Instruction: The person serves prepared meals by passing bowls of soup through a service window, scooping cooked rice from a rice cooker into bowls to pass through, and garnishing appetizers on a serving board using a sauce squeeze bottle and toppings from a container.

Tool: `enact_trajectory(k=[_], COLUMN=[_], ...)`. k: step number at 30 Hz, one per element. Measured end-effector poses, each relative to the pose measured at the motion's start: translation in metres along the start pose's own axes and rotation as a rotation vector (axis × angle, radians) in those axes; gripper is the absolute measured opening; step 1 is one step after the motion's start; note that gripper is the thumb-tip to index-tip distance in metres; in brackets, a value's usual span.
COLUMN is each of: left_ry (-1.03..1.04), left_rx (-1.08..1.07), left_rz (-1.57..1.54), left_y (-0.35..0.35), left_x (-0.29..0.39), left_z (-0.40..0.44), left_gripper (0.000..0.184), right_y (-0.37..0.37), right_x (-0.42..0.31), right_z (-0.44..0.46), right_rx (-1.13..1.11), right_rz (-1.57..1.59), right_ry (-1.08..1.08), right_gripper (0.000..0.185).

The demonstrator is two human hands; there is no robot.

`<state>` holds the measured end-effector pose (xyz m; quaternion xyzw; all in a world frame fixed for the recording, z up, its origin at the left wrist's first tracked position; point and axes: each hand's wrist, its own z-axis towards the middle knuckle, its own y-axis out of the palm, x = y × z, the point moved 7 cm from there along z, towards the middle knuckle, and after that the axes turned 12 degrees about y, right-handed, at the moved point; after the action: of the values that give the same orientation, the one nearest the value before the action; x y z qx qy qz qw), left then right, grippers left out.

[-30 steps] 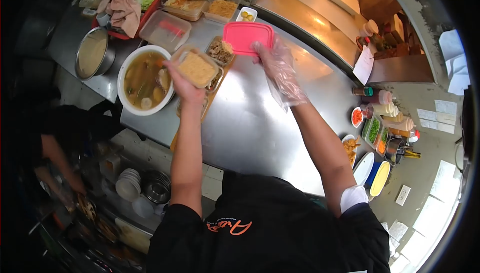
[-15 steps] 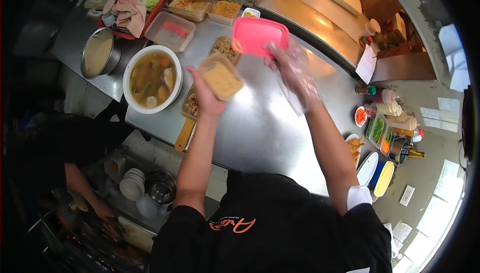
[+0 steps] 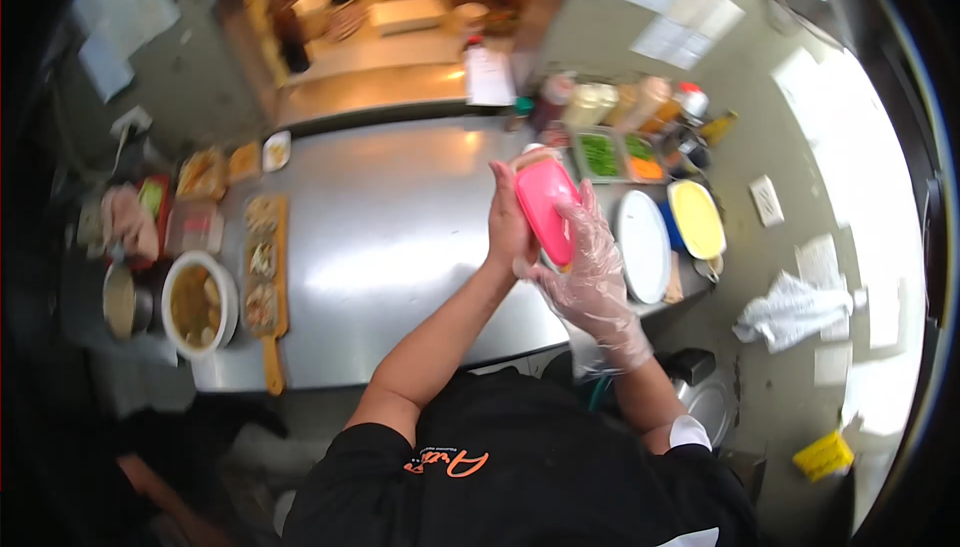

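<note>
A container with a pink lid [image 3: 547, 209] is tilted between both hands above the right part of the steel counter [image 3: 400, 247]. My bare left hand [image 3: 510, 217] grips its left side, thumb up. My right hand [image 3: 590, 277], in a clear plastic glove, is pressed on the lid from the right. The lid lies over the container, whose body is mostly hidden. Just right of my right hand is a white oval plate [image 3: 643, 247]. Behind the hands are trays of chopped greens [image 3: 599, 155] and orange bits [image 3: 645, 169].
On the left stand a white bowl of soup [image 3: 200, 305], a wooden board [image 3: 273, 362] with food containers, a metal pot [image 3: 125, 302] and a pink cloth [image 3: 130, 222]. Sauce bottles [image 3: 650, 102] and a yellow lid [image 3: 697, 219] are at the right. A co-worker's arm [image 3: 165, 497] shows lower left.
The view has swung right. Both hands have moved to the right side of the counter, and the pink lid and the container, apart before, are now together.
</note>
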<state>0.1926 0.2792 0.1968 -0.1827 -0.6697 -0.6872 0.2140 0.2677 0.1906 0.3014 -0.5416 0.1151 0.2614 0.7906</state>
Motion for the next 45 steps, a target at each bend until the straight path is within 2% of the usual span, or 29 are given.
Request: enact_trajectory(k=[1, 2, 3, 4, 5, 6, 8, 10, 13, 14, 15, 17, 21, 22, 24, 26, 28, 30, 32, 35, 36, 37, 38, 40, 41, 42, 43, 44, 45], left_ry=[0.031, 0.008, -0.029, -0.078, 0.080, 0.091, -0.335, -0.416, -0.186, -0.237, -0.154, -0.057, -0.025, 0.213, 0.259, 0.056, -0.052, -0.087, -0.487, -0.038, -0.103, -0.113, -0.242, -0.186, -0.150, -0.125, -0.089, -0.031, 0.026], left_rx=[-0.060, -0.194, -0.329, -0.458, -0.572, -0.512, -0.337, -0.587, -0.945, -1.107, -1.330, -1.575, -1.891, -1.962, -2.116, -2.082, -1.987, -1.709, -1.203, -0.565, -0.420, -0.164, 0.065, 0.553, 0.752, 0.866, 0.980, 0.970, 0.959], left_rz=[0.295, 0.178, 0.059, -0.052, 0.279, 0.203, -0.222, -0.357, -0.306, -0.387, -0.423, -0.371, 0.007, -0.183, -0.005, 0.118, 0.365, 0.556, 1.213, 1.920, 2.250, 2.403, 2.418, 2.438, 2.409, 2.360, 2.304, 2.299, 2.294], left_y=[0.014, 0.030, 0.046, 0.064, 0.128, 0.143, 0.242, 0.299, 0.409, 0.443, 0.480, 0.523, 0.486, 0.469, 0.416, 0.351, 0.272, 0.170, 0.053, -0.122, -0.181, -0.204, -0.236, -0.281, -0.302, -0.326, -0.343, -0.349, -0.351], left_x=[-0.022, -0.065, -0.109, -0.154, -0.128, -0.154, -0.144, -0.163, -0.142, -0.132, -0.113, -0.097, -0.142, -0.159, -0.185, -0.199, -0.205, -0.191, -0.139, -0.016, 0.027, 0.082, 0.126, 0.188, 0.210, 0.223, 0.237, 0.245, 0.249], left_z=[-0.010, -0.016, -0.021, -0.027, -0.057, -0.057, -0.109, -0.149, -0.208, -0.232, -0.259, -0.286, -0.311, -0.318, -0.320, -0.308, -0.278, -0.234, -0.186, -0.164, -0.169, -0.181, -0.191, -0.220, -0.232, -0.242, -0.245, -0.243, -0.240], left_gripper=[0.079, 0.072, 0.066, 0.060, 0.068, 0.064, 0.073, 0.079, 0.080, 0.080, 0.077, 0.062, 0.033, 0.028, 0.029, 0.031, 0.032, 0.034, 0.040, 0.037, 0.036, 0.037, 0.035, 0.035, 0.037, 0.039, 0.042, 0.045, 0.047], right_y=[-0.017, -0.027, -0.048, -0.094, -0.128, -0.163, -0.222, -0.294, -0.395, -0.425, -0.453, -0.501, -0.563, -0.578, -0.590, -0.591, -0.585, -0.565, -0.528, -0.422, -0.371, -0.312, -0.249, -0.113, -0.052, 0.018, 0.073, 0.107, 0.133], right_x=[0.027, 0.064, 0.087, 0.082, 0.085, 0.087, 0.097, 0.089, 0.069, 0.062, 0.056, 0.058, 0.148, 0.183, 0.250, 0.292, 0.317, 0.319, 0.305, 0.262, 0.250, 0.238, 0.227, 0.201, 0.184, 0.177, 0.156, 0.119, 0.079], right_z=[-0.011, -0.026, -0.036, -0.046, -0.053, -0.063, -0.088, -0.118, -0.159, -0.167, -0.180, -0.205, -0.270, -0.285, -0.289, -0.293, -0.295, -0.284, -0.261, -0.217, -0.197, -0.177, -0.160, -0.128, -0.113, -0.108, -0.100, -0.090, -0.074], right_rx=[0.102, 0.182, 0.275, 0.472, 0.484, 0.520, 0.495, 0.564, 0.689, 0.715, 0.749, 0.789, 0.691, 0.644, 0.555, 0.501, 0.464, 0.478, 0.498, 0.432, 0.342, 0.210, 0.062, -0.220, -0.246, -0.537, -0.662, -0.717, -0.813], right_rz=[0.052, 0.207, 0.201, -0.043, -0.081, -0.134, -0.260, -0.392, -0.625, -0.719, -0.796, -0.919, -1.029, -1.073, -1.125, -1.159, -1.183, -1.176, -1.121, -0.881, -0.748, -0.595, -0.421, -0.062, 0.211, 0.316, 0.232, 0.359, 0.231], right_ry=[0.138, 0.243, 0.268, 0.134, 0.144, 0.166, 0.212, 0.234, 0.096, 0.073, 0.090, 0.168, 0.433, 0.499, 0.580, 0.647, 0.681, 0.670, 0.591, 0.403, 0.350, 0.315, 0.294, 0.302, 0.319, 0.439, 0.343, 0.300, 0.140], right_gripper=[0.073, 0.067, 0.058, 0.052, 0.051, 0.055, 0.062, 0.068, 0.079, 0.075, 0.071, 0.064, 0.049, 0.046, 0.039, 0.033, 0.028, 0.025, 0.024, 0.028, 0.031, 0.033, 0.036, 0.043, 0.043, 0.044, 0.044, 0.043, 0.039])
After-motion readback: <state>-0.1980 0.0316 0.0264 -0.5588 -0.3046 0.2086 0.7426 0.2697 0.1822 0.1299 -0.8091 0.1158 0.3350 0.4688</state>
